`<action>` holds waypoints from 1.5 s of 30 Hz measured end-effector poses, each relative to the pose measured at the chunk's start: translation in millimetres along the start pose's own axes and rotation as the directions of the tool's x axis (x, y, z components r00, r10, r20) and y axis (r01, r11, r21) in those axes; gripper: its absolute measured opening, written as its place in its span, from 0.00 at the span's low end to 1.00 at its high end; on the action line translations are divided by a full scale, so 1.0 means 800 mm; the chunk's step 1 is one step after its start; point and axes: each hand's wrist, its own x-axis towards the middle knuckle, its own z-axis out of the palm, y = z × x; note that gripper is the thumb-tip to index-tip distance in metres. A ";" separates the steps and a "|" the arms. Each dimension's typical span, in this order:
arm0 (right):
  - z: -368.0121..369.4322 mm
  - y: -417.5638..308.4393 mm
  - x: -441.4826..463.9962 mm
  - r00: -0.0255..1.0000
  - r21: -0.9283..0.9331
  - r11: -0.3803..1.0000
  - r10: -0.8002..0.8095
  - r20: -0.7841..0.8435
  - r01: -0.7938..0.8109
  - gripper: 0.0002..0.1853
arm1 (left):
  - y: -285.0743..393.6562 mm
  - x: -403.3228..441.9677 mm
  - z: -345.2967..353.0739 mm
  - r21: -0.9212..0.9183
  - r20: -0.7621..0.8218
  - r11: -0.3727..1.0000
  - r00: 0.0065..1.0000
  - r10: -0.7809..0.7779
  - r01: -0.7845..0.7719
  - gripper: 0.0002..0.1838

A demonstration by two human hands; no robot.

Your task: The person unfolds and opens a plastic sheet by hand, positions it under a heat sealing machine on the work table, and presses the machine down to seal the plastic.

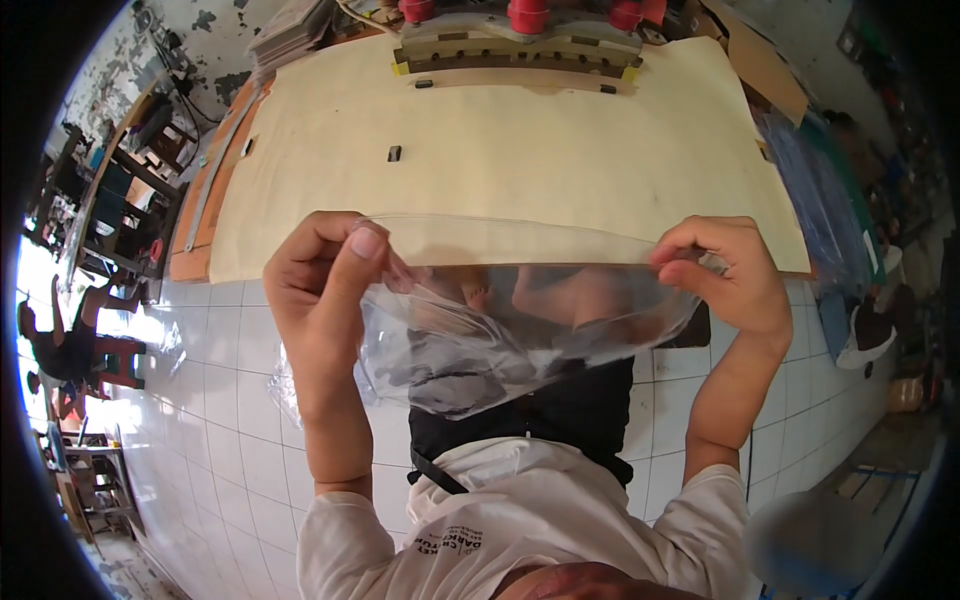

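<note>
A clear plastic sheet [480,350] is stretched between my two hands, in front of my lap and at the near edge of the table. My left hand [325,270] pinches its upper left corner between thumb and fingers. At the upper right corner, my right hand [730,265] grips the sheet with thumb and forefinger. The top edge runs nearly straight from hand to hand, while the lower part hangs in creases. Through the film my legs show. Whether the sheet is one layer or several I cannot tell.
A table [540,160] covered in cream paper lies ahead, with small dark blocks [394,153] on it. A machine with red parts [528,15] stands at its far edge. Blue plastic sheeting [815,190] is at the right. A person [75,330] sits far left by a stool [122,362].
</note>
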 end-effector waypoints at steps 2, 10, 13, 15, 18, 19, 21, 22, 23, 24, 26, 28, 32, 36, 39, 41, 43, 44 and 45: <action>-0.014 0.006 -0.007 1.000 -0.010 1.000 -0.011 0.012 0.011 0.06 | -0.005 0.003 -0.005 -0.076 -0.045 0.997 0.999 0.026 -0.030 0.08; 0.009 0.024 -0.018 0.963 0.517 0.856 0.163 -0.216 -0.029 0.09 | -0.023 0.011 -0.024 -0.092 -0.100 0.996 0.995 0.004 -0.013 0.08; 0.039 0.020 -0.012 0.839 0.664 0.747 0.347 -0.419 0.023 0.08 | -0.029 0.012 -0.030 -0.098 -0.132 0.995 0.991 -0.006 -0.007 0.08; 0.049 0.014 -0.009 0.809 0.632 0.773 0.342 -0.478 0.047 0.08 | -0.033 0.012 -0.037 -0.075 -0.137 0.997 0.990 -0.019 0.008 0.08; 0.059 0.006 -0.007 0.763 0.575 0.814 0.322 -0.561 0.079 0.10 | -0.038 0.008 -0.042 0.019 -0.156 0.999 0.987 -0.046 0.050 0.08; 0.062 -0.001 -0.006 0.748 0.554 0.831 0.337 -0.572 0.049 0.11 | -0.038 0.007 -0.045 0.026 -0.164 0.998 0.985 -0.058 0.063 0.08; 0.068 -0.015 -0.004 0.711 0.492 0.871 0.343 -0.615 0.006 0.11 | -0.042 0.007 -0.046 0.026 -0.201 0.997 0.977 -0.072 0.079 0.08; 0.070 -0.020 -0.004 0.707 0.488 0.873 0.342 -0.619 0.005 0.11 | -0.044 0.007 -0.048 0.022 -0.195 0.997 0.978 -0.073 0.079 0.08; 0.070 -0.025 -0.005 0.703 0.471 0.882 0.346 -0.622 -0.017 0.10 | -0.045 0.007 -0.051 0.013 -0.198 0.996 0.976 -0.086 0.090 0.08; 0.071 -0.028 -0.006 0.699 0.455 0.889 0.350 -0.624 -0.039 0.10 | -0.047 0.007 -0.054 0.006 -0.201 0.995 0.975 -0.099 0.102 0.08; 0.075 -0.034 -0.005 0.686 0.447 0.894 0.342 -0.643 -0.027 0.09 | -0.050 0.006 -0.057 0.000 -0.195 0.994 0.975 -0.104 0.106 0.08; 0.078 -0.038 -0.004 0.674 0.462 0.887 0.354 -0.649 -0.021 0.09 | -0.053 0.005 -0.061 -0.004 -0.190 0.994 0.976 -0.109 0.111 0.08; 0.078 -0.041 -0.004 0.676 0.475 0.880 0.364 -0.641 -0.024 0.09 | -0.056 0.003 -0.065 -0.032 -0.198 0.992 0.972 -0.125 0.121 0.08; 0.076 -0.037 -0.005 0.686 0.470 0.883 0.349 -0.638 -0.013 0.09 | -0.056 0.002 -0.061 -0.059 -0.208 0.991 0.970 -0.129 0.119 0.07; 0.074 -0.036 -0.005 0.688 0.506 0.862 0.376 -0.620 -0.015 0.09 | -0.050 0.002 -0.059 -0.037 -0.212 0.992 0.969 -0.123 0.118 0.07; 0.073 -0.035 -0.004 0.683 0.537 0.843 0.404 -0.609 -0.020 0.09 | -0.049 0.001 -0.056 -0.036 -0.218 0.993 0.969 -0.118 0.113 0.07; 0.073 -0.032 -0.004 0.693 0.555 0.832 0.395 -0.604 0.010 0.09 | -0.049 0.000 -0.056 -0.035 -0.222 0.994 0.968 -0.113 0.108 0.07; 0.072 -0.030 -0.005 0.693 0.556 0.831 0.395 -0.603 0.009 0.09 | -0.049 -0.001 -0.057 -0.041 -0.214 0.994 0.971 -0.108 0.102 0.07; 0.070 -0.028 -0.006 0.711 0.556 0.831 0.378 -0.593 0.022 0.09 | -0.049 -0.001 -0.057 -0.046 -0.206 0.994 0.973 -0.103 0.096 0.06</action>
